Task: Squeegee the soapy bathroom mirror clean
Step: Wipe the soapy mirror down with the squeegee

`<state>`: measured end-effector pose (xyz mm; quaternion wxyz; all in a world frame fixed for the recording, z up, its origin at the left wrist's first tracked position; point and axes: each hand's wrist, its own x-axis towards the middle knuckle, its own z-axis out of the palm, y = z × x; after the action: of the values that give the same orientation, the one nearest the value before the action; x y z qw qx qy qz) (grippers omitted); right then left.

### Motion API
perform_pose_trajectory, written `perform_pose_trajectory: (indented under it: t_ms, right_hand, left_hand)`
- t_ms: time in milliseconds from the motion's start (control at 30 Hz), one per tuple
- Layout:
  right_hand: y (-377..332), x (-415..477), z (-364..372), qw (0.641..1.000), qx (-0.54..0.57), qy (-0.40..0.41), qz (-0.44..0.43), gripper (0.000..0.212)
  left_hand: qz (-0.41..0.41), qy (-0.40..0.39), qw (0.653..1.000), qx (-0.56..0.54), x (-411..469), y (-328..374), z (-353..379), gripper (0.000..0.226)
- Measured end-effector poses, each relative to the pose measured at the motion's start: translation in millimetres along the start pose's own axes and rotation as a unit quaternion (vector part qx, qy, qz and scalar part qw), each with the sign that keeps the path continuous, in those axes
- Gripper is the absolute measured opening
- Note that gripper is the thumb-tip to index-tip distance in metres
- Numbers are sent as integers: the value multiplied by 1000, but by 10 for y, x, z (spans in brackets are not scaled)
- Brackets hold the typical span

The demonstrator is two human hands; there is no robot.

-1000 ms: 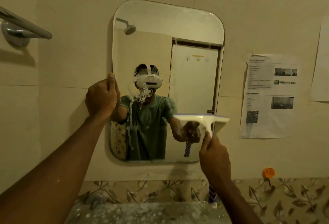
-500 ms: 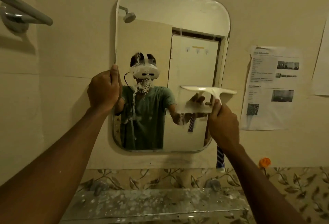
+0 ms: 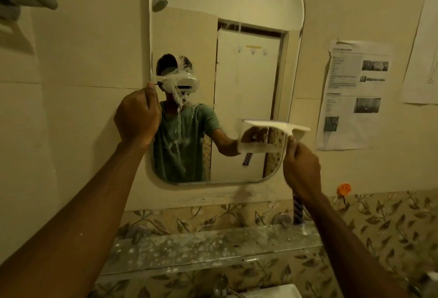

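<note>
Right grip [image 3: 301, 167] closed round squeegee [image 3: 276, 125], blade at mirror [image 3: 237, 1] right side; left grip [image 3: 137, 117] clasps mirror edge. Next: stroke through suds [image 3: 179, 101] leftward.

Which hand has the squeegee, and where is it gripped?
The right hand holds the squeegee by its handle, below the blade. The left hand grips the mirror's left edge.

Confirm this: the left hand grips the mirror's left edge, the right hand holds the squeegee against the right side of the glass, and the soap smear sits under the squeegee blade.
Wrong on the soap. In the head view the soap smear sits left of centre on the mirror, near the left hand; the right hand holds the squeegee.
</note>
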<state>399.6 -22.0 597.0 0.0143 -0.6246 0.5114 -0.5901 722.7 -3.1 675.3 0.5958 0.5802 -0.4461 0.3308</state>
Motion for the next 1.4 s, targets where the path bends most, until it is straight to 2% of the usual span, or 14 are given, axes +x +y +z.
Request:
perform_pose_trajectory:
  t_ms: [133, 433, 533, 733, 1067, 1167, 1300, 1400]
  right_hand:
    - [-27, 144, 67, 1000, 7, 12, -11, 50]
    - [499, -839, 381, 997, -46, -29, 48, 43]
    - [370, -677, 264, 998, -17, -44, 31, 43]
    - [87, -59, 104, 1000, 11, -1, 7, 41]
    - [575, -1000, 437, 997, -36, -45, 57, 44]
    - [422, -857, 292, 997, -19, -53, 48, 39]
    - [162, -315, 139, 999, 13, -9, 31, 40]
    - [192, -276, 195, 1000, 10, -8, 28, 41]
  left_hand:
    - [0, -9, 1000, -4, -98, -44, -4, 57]
    - [-6, -9, 1000, 16, -208, -77, 23, 56]
    - [-11, -10, 1000, 19, -227, -80, 20, 58]
    - [-22, -9, 999, 31, -274, -94, 23, 58]
    - [-35, -14, 999, 21, -335, -101, 26, 58]
    - [-34, -14, 999, 28, -355, -105, 14, 58]
    - [-32, -17, 999, 26, -366, -107, -8, 59]
    - [-32, -20, 999, 27, -372, -102, -11, 59]
